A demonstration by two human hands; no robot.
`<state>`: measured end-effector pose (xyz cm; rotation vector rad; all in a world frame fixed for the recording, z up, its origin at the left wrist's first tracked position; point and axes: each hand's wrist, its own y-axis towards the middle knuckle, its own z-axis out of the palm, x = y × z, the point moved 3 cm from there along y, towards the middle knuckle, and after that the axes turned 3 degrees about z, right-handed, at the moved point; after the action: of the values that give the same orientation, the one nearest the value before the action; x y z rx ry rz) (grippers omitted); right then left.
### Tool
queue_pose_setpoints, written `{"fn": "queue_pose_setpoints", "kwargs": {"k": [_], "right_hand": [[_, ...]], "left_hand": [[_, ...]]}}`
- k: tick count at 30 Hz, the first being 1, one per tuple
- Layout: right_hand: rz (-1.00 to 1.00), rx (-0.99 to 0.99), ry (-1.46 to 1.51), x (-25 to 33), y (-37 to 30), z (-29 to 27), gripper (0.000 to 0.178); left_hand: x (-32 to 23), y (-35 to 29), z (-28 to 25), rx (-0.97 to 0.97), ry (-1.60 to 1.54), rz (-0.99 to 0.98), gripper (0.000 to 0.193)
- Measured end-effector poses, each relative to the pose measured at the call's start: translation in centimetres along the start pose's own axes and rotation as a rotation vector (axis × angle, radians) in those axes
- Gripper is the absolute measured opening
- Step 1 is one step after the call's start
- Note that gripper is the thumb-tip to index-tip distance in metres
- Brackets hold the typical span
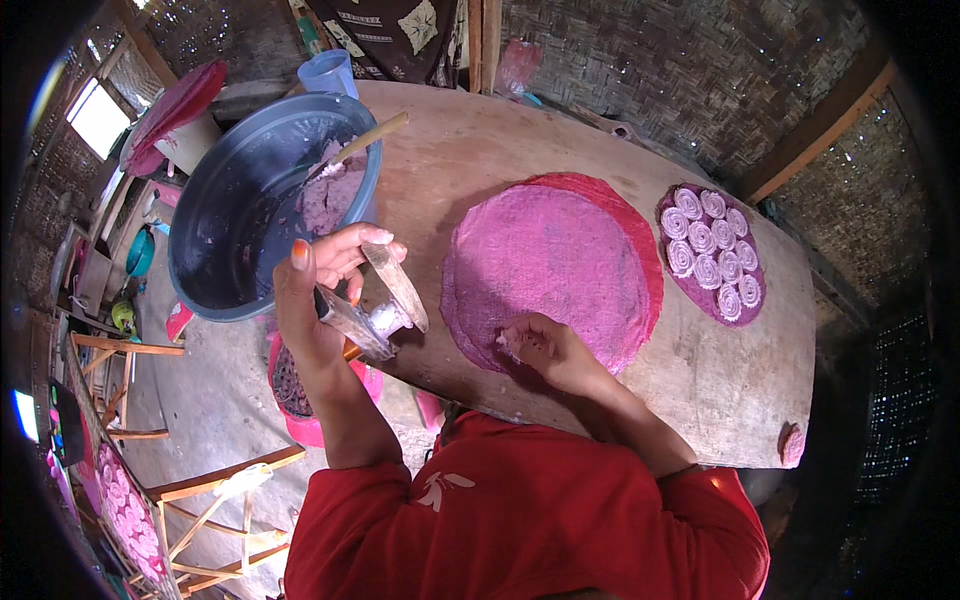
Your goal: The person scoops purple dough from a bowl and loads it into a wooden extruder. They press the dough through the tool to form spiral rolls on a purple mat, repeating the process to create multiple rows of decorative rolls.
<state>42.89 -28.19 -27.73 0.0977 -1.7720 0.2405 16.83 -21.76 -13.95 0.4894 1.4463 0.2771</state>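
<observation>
My left hand (335, 275) is closed around a wooden hand press (397, 288), made of two pale wooden pieces. Whitish dough (390, 319) shows between the pieces. My right hand (560, 352) is over the near edge of a round pink cloth mat (545, 265), its fingers curled together. Something pale shows at those fingertips; whether it is a held piece or dough stuck to the skin, I cannot make out. Under the pink mat lies a red one (648, 260), its edge showing on the right.
A large dark basin (225, 215) at the left holds pinkish dough (335, 195) and a stick (372, 137). At the table's right, a purple mat (715, 310) carries several dough spirals (702, 237). Behind the basin stands a blue cup (327, 72). Wooden stands (225, 475) are at the lower left.
</observation>
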Motion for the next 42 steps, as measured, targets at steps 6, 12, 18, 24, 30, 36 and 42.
{"fn": "queue_pose_setpoints", "kwargs": {"k": [6,12,18,24,30,36,42], "right_hand": [[-0.077,-0.111,-0.304,-0.5,-2.9,-0.6,0.024],[-0.017,-0.162,-0.36,-2.3,-4.6,-1.1,0.02],[0.09,-0.26,-0.379,-4.3,-5.2,-1.8,0.017],[0.014,-0.33,-0.598,-4.6,-4.6,-1.6,0.014],[-0.134,-0.415,-0.783,-4.7,-4.1,-0.9,0.012],[0.005,-0.307,-0.572,-1.7,-3.7,-2.3,0.032],[-0.039,0.429,0.104,2.6,-6.5,-9.6,0.092]], "left_hand": [[0.0,0.1,0.0,-0.008,0.004,-0.018,0.075],[0.3,0.0,-0.2,-0.012,-0.008,-0.026,0.076],[0.4,-0.1,-0.2,-0.044,-0.019,-0.043,0.075],[0.3,-0.1,-0.3,-0.054,-0.017,-0.056,0.073],[0.2,-0.1,0.0,-0.108,-0.054,-0.06,0.073],[-3.3,2.3,1.4,0.243,-0.459,0.023,0.077],[1.0,7.2,9.8,0.375,-1.205,-0.194,0.075]]}}
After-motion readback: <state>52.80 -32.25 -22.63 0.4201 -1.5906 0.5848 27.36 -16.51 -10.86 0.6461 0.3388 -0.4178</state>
